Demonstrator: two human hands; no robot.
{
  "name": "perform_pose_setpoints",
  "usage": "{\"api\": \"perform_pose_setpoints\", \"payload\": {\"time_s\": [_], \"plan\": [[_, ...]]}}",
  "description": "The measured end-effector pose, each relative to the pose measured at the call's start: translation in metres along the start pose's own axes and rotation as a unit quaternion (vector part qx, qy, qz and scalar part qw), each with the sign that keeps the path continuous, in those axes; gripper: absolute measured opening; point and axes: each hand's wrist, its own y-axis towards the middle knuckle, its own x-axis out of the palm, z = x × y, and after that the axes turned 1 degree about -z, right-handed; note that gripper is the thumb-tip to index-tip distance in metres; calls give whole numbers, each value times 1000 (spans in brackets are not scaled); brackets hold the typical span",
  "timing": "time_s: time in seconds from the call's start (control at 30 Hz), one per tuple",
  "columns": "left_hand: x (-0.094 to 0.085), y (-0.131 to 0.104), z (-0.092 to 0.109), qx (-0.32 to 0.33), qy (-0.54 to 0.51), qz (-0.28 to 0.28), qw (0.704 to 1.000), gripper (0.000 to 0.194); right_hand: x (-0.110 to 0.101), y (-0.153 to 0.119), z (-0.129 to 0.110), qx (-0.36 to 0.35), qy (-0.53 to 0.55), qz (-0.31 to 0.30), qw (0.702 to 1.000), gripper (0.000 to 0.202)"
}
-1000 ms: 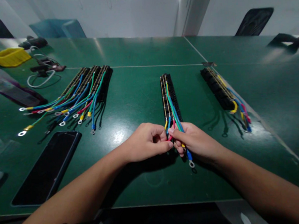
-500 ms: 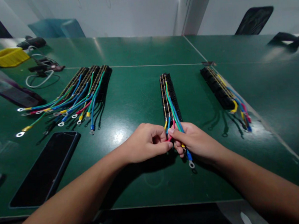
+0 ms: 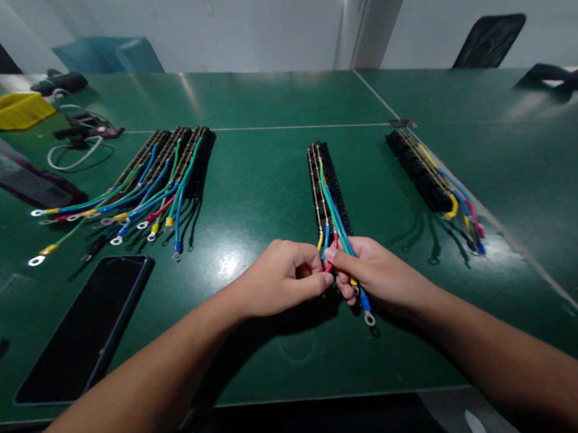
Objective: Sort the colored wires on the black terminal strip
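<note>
A black terminal block (image 3: 318, 185) with brass-coloured strips lies lengthwise in front of me. Yellow, blue, red and green wires run from it toward me. My left hand (image 3: 288, 276) is closed, thumb and forefinger pinching the red wire (image 3: 329, 266) near its end. From the other side, my right hand (image 3: 372, 270) is closed round the wires, its thumb over the red one. A blue wire (image 3: 343, 222) passes through the right hand, and its ring terminal (image 3: 369, 318) sticks out below. The ends of the other wires are mostly hidden by my fingers.
Several similar wired blocks (image 3: 180, 155) lie side by side at the left, ring terminals toward me. Another block (image 3: 422, 171) lies at the right. A phone (image 3: 84, 330) rests at the near left. Behind are a yellow bin (image 3: 13, 112) and a white cable (image 3: 75, 165).
Both hands keep their hold on the wires with almost no movement. The whole view has shifted very slightly.
</note>
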Motion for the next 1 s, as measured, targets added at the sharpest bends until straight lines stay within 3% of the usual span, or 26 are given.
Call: {"api": "perform_pose_setpoints", "payload": {"time_s": [0.2, 0.4, 0.57, 0.7, 0.83, 1.0], "plan": [[1, -2, -4, 0, -67, -38, 997, 33, -1, -1, 2, -6, -19, 3, 1000, 28], [-3, -4, 2, 22, -2, -18, 1000, 21, -1, 0, 3, 1, -19, -1, 1000, 24], [-5, -5, 4, 35, 41, -12, 998, 23, 0, -1, -1, 5, -27, -12, 1000, 27], [-3, -7, 2, 84, 65, 43, 993, 22, 1, -1, -1, -2, 3, -10, 1000, 29], [-1, -8, 0, 135, 31, 52, 989, 27, -1, -1, 2, -3, 45, -19, 999, 30], [-4, -10, 0, 185, 90, 58, 977, 11, -2, -1, 3, 0, 71, -17, 997, 30]]}}
